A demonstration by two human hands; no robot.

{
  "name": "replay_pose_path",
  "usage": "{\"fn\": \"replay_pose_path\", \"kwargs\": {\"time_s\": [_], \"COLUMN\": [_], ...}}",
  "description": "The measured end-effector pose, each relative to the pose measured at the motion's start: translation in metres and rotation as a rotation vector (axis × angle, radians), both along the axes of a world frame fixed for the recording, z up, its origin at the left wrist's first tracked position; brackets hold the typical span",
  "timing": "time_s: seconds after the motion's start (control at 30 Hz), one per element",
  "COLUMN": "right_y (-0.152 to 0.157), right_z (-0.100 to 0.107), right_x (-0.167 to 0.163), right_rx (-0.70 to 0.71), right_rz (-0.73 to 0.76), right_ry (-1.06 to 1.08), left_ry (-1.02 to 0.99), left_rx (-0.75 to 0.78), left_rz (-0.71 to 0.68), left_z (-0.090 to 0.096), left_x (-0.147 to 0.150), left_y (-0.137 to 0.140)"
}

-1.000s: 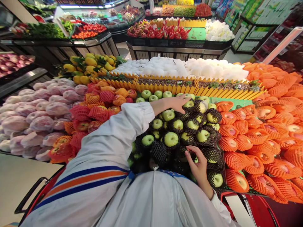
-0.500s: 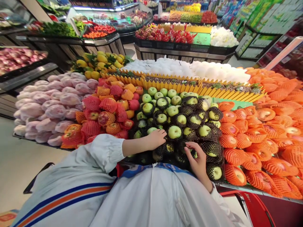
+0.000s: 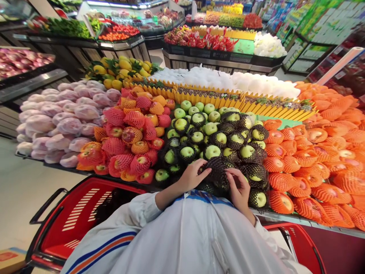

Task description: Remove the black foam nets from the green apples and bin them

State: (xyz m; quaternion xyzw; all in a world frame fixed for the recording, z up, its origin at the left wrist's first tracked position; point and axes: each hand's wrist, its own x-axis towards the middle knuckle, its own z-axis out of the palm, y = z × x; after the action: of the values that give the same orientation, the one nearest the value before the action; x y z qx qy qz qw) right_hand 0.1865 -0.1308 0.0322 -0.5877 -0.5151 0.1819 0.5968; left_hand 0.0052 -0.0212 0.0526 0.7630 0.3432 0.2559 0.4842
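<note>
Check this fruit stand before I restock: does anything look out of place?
Mostly tidy. One oddity: several green apples at the back of the pile lie bare, while those in front wear black net sleeves, one of which both hands are handling.

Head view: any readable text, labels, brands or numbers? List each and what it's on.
None can be read.
Cardboard box: red print, too blurred.
Green shelf packaging: markings too small.
Black-netted apple between left hand and right hand: no label visible.
</note>
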Motion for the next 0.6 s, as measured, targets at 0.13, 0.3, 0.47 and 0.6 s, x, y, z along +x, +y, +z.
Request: {"fn": "replay_pose_path", "kwargs": {"time_s": [0.13, 0.3, 0.47, 0.6], "right_y": [-0.010, -0.008, 0.001, 0.000], "right_z": [0.011, 0.010, -0.003, -0.002], "right_x": [-0.001, -0.004, -0.010, -0.011], "right_rx": [0.121, -0.019, -0.159, -0.233], "right_rz": [-0.003, 0.103, 0.091, 0.245], "right_ry": [-0.070, -0.034, 0.075, 0.047], "left_ry": [0.054, 0.007, -0.083, -0.032], "left_rx": [0.054, 0.101, 0.171, 0.162], "left_rz": [-0.003, -0.010, -0.044, -0.076], "left_z": [-0.006, -0.006, -0.009, -0.012], "left_x": [-0.002, -0.006, -0.008, -0.010], "left_y": [-0.008, -0.010, -0.011, -0.010]}}
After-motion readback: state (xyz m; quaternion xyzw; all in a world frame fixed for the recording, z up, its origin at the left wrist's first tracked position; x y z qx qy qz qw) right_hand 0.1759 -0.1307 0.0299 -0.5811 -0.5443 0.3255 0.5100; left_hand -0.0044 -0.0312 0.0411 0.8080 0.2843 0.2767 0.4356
